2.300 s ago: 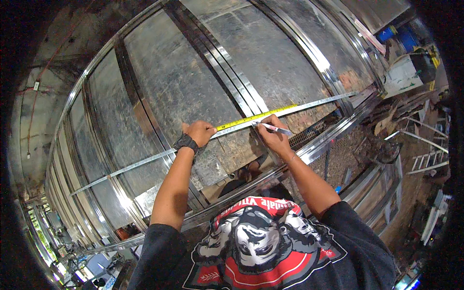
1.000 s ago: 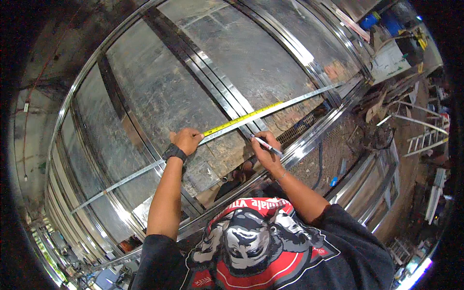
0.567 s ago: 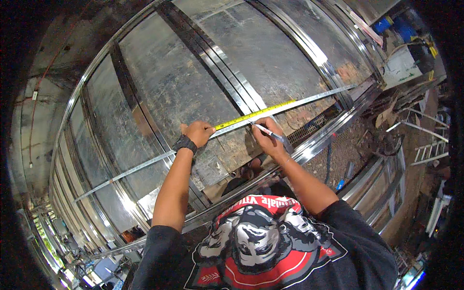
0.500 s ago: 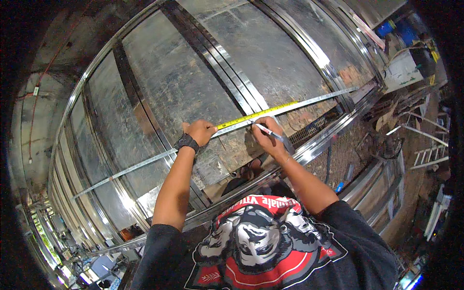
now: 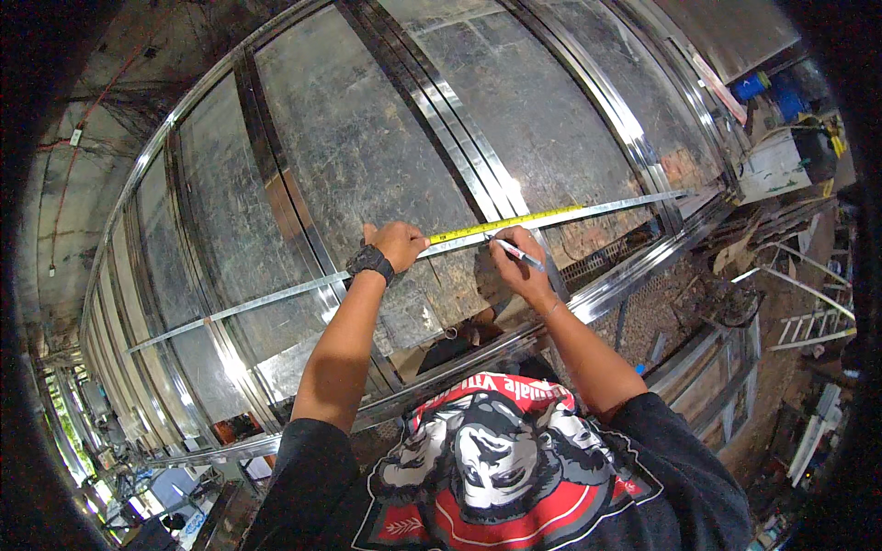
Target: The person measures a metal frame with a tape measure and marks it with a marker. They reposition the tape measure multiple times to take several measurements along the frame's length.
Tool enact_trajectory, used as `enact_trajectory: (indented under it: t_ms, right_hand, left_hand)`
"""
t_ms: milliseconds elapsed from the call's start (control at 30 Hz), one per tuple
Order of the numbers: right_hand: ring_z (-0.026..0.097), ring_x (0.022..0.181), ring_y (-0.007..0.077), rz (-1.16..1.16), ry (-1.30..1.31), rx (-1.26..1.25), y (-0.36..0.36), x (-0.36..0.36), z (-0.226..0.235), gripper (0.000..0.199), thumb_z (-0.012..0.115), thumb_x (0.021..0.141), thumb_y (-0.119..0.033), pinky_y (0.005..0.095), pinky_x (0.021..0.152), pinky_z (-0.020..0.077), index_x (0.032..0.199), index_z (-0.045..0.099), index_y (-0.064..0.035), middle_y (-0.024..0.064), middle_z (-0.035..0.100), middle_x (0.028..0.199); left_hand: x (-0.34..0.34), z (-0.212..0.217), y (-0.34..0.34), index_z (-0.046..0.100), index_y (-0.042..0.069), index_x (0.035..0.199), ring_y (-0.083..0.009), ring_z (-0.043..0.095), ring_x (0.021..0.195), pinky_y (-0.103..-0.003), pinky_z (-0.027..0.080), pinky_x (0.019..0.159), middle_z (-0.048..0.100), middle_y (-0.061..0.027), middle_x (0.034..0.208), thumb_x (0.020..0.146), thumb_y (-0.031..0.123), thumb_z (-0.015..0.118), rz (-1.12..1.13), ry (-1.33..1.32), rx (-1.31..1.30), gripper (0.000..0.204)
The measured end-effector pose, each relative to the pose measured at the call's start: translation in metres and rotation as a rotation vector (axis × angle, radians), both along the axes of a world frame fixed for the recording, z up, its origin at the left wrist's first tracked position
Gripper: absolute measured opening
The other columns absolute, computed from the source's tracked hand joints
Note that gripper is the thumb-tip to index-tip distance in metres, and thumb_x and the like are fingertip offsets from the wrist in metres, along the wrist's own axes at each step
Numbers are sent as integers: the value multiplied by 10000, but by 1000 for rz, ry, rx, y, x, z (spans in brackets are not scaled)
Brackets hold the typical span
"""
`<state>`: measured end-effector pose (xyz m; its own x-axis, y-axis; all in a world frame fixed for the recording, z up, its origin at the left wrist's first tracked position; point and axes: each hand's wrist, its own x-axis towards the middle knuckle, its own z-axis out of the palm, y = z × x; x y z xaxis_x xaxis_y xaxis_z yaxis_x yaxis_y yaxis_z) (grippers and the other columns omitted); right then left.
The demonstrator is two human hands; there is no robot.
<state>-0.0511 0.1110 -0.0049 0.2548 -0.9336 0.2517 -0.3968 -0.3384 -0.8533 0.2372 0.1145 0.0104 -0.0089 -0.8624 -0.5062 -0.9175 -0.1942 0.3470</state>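
One tape-measure blade [image 5: 501, 223], one marker [image 5: 524, 255], one metal strip [image 5: 634, 202].
Blade end pinched by near-closed left hand [image 5: 397, 246], laid along strip toward 3 o'clock; marker gripped by curled right hand [image 5: 525, 276], blade's 6 o'clock.

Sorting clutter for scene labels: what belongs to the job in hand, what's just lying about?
In use:
yellow tape, one end at the left hand
marker, in the right hand
long metal strip, alongside the tape
metal bars, crossed by the strip

Apparently lying about:
blue container
white panel
pale lengths, lower right
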Motion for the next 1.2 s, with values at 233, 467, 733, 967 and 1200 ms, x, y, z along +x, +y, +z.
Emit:
enact_trajectory:
  t_ms: [233, 467, 733, 967, 1200]
  right_hand:
    - [643, 797, 349, -9, 17, 57, 1, 2, 8, 151, 741, 918, -148, 437, 732, 503, 965, 644, -43, 150, 651, 853]
    - [659, 820, 329, -50, -14, 167, 4, 0, 13, 144, 731, 920, -148, 429, 767, 527, 981, 663, -37, 152, 671, 885]
    - [701, 925, 359, -187, -20, 57, 57, -33, 33, 250, 682, 984, -161, 436, 831, 542, 1162, 696, 15, 200, 724, 1044]
    - [670, 1090, 418, -138, 91, -6, 120, -55, 28, 275, 659, 1003, -123, 453, 963, 524, 1249, 667, 2, 242, 697, 1131]
    - [642, 1143, 448, -172, 233, -82, 128, -55, 0, 339, 656, 1005, -161, 479, 984, 528, 1315, 643, -25, 269, 655, 1245]
  left_hand:
    - [1, 0, 1, 854, 235, 1007, -327, 715, 917, -607, 326, 1023, 798, -85, 959, 968, 474, 675, 7, 5, 14, 301]
    - [-2, 10, -2, 850, 229, 977, -327, 729, 971, -634, 316, 1048, 798, -84, 964, 959, 470, 680, 6, -8, 19, 296]
    - [4, 0, 5, 843, 199, 991, -333, 727, 985, -579, 384, 916, 793, -90, 1021, 949, 473, 676, 17, 18, -74, 324]
    - [25, 11, 29, 822, 120, 1020, -334, 734, 922, -502, 478, 830, 780, -142, 984, 950, 453, 687, 54, 25, -261, 366]
    - [71, 18, 96, 833, 159, 1030, -279, 735, 883, -442, 445, 837, 790, -96, 928, 950, 487, 697, 316, 51, -353, 364]
